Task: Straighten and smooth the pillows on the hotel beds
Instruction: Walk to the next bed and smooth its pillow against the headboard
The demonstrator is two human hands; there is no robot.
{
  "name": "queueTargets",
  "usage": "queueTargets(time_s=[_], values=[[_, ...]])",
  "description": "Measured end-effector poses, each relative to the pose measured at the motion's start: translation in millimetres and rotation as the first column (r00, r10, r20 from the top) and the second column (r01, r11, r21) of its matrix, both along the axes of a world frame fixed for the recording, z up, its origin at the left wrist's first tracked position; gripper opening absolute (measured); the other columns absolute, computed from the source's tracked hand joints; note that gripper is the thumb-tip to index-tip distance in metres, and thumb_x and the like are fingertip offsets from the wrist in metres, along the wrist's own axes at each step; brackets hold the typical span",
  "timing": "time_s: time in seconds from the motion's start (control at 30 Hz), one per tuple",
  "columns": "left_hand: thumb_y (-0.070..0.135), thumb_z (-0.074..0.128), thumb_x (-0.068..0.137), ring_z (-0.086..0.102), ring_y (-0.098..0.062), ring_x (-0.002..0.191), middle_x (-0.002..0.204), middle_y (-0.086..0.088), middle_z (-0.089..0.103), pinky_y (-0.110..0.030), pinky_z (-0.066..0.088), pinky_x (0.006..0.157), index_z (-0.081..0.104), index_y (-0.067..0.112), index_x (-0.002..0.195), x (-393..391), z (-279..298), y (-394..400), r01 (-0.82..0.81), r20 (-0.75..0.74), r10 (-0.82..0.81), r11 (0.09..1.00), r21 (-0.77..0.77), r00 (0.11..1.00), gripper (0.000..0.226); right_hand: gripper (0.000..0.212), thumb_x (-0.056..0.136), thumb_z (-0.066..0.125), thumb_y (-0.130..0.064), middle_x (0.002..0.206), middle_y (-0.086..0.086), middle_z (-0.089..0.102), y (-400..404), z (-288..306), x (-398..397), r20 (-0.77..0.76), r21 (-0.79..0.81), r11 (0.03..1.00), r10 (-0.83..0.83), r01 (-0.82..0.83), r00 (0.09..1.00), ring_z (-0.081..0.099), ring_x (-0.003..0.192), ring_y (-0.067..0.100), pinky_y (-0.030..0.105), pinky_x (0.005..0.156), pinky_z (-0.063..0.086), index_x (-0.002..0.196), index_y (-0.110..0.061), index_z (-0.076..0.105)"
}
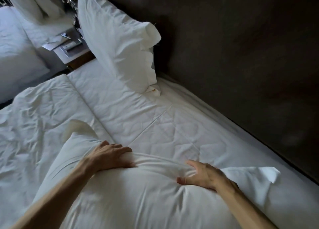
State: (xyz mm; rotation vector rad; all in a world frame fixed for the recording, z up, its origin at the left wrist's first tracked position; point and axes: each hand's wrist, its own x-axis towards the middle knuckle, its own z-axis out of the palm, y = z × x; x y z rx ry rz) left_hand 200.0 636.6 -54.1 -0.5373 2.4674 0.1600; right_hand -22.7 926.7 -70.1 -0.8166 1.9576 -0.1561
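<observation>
Head view: near pillow point(138, 199) lies at six o'clock on the bed point(172, 125), long axis nine-to-three; left hand point(110, 157) and right hand point(202, 176) each pinch its far edge.

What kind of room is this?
Probably a hotel bedroom: a white bed against a dark headboard, a second bed beside it, and a nightstand between them.

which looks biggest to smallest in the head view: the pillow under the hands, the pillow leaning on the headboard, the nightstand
1. Pillow under the hands: it fills the lower frame, though it is nearest to the camera, so true size is unsure.
2. Pillow leaning on the headboard.
3. Nightstand: smallest, farthest and partly hidden.
</observation>
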Motion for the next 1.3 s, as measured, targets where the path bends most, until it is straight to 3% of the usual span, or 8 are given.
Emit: queueTargets(time_s=[0.2,0.4,0.53,0.63,0.8,0.97,1.13,1.3], values=[[0.108,0.027,0.048,0.053,-0.018,0.108,0.118,0.012,0.066,-0.032,0.031,0.091,0.05,0.042,0.129,29,50,24,-0.083,0.041,0.084,0.996,-0.027,0.996,0.107,0.116,0.047,0.069,-0.092,0.145,-0.003,0.059,19,44,25,-0.061,-0.103,0.993,-0.054,0.048,0.997,0.056,0.132,0.018,0.032,0.106,0.046,0.146,-0.037,0.047],[0.096,0.061,0.053,0.062,-0.021,0.105,0.099,0.005,0.07,-0.032,0.034,0.074,0.063,0.038,0.112,21,102,41,-0.135,-0.008,0.135,0.989,-0.052,0.991,0.083,0.089,0.033,0.07,-0.095,0.099,-0.017,0.076,45,93,31,-0.017,-0.223,0.97,-0.105,0.098,0.994,0.07,0.096,0.005,0.032,0.089,0.056,0.106,-0.044,0.069],[0.093,0.063,0.054,0.066,-0.02,0.094,0.082,0.011,0.061,-0.034,0.047,0.079,0.067,0.03,0.098,-2,140,50,-0.119,-0.073,0.117,0.993,-0.026,0.99,0.077,0.077,0.033,0.076,-0.091,0.088,-0.017,0.076,67,136,14,0.009,-0.277,0.947,-0.165,0.161,0.986,0.07,0.086,0.001,0.032,0.084,0.058,0.091,-0.041,0.072],[0.101,0.053,0.038,0.067,-0.019,0.09,0.085,0.007,0.068,-0.034,0.05,0.078,0.059,0.033,0.082,-34,160,58,-0.094,-0.14,0.092,0.996,-0.01,0.986,0.081,0.071,0.033,0.082,-0.086,0.082,-0.017,0.077,89,166,-8,0.029,-0.328,0.916,-0.234,0.231,0.972,0.072,0.082,0.0,0.034,0.082,0.059,0.085,-0.039,0.074],[0.089,0.067,0.053,0.066,-0.021,0.102,0.106,0.004,0.074,-0.035,0.051,0.087,0.072,0.036,0.108,-108,192,76,-0.052,-0.275,0.052,0.999,0.006,0.96,0.077,0.063,0.042,0.094,-0.066,0.081,-0.009,0.079,123,203,-38,0.07,-0.39,0.842,-0.378,0.374,0.923,0.075,0.079,0.007,0.039,0.08,0.062,0.086,-0.024,0.079],[0.079,0.076,0.06,0.063,-0.023,0.11,0.112,0.003,0.073,-0.034,0.042,0.087,0.074,0.032,0.111,-189,212,100,0.042,-0.35,-0.035,0.999,0.011,0.936,0.069,0.047,0.049,0.097,-0.048,0.071,-0.006,0.078,158,235,-66,0.014,-0.442,0.753,-0.536,0.487,0.844,0.073,0.066,0.007,0.027,0.062,0.055,0.077,-0.016,0.077],[0.079,0.074,0.06,0.066,-0.024,0.106,0.105,0.002,0.075,-0.038,0.049,0.089,0.075,0.031,0.104,-260,222,134,0.153,-0.402,-0.142,0.988,-0.006,0.905,0.066,0.055,0.047,0.094,-0.062,0.073,-0.007,0.077,201,238,-91,-0.108,-0.503,0.652,-0.698,0.567,0.707,0.074,0.069,0.013,0.045,0.072,0.062,0.077,-0.02,0.075],[0.079,0.07,0.065,0.061,-0.026,0.113,0.114,0.003,0.073,-0.037,0.043,0.095,0.07,0.037,0.116,-294,189,154,0.192,-0.53,-0.211,0.977,-0.092,0.821,0.066,0.058,0.057,0.075,-0.082,0.074,-0.012,0.072,216,208,-104,-0.436,-0.46,0.709,-0.705,0.534,0.56,0.069,0.074,0.014,0.037,0.067,0.057,0.087,-0.033,0.066]])
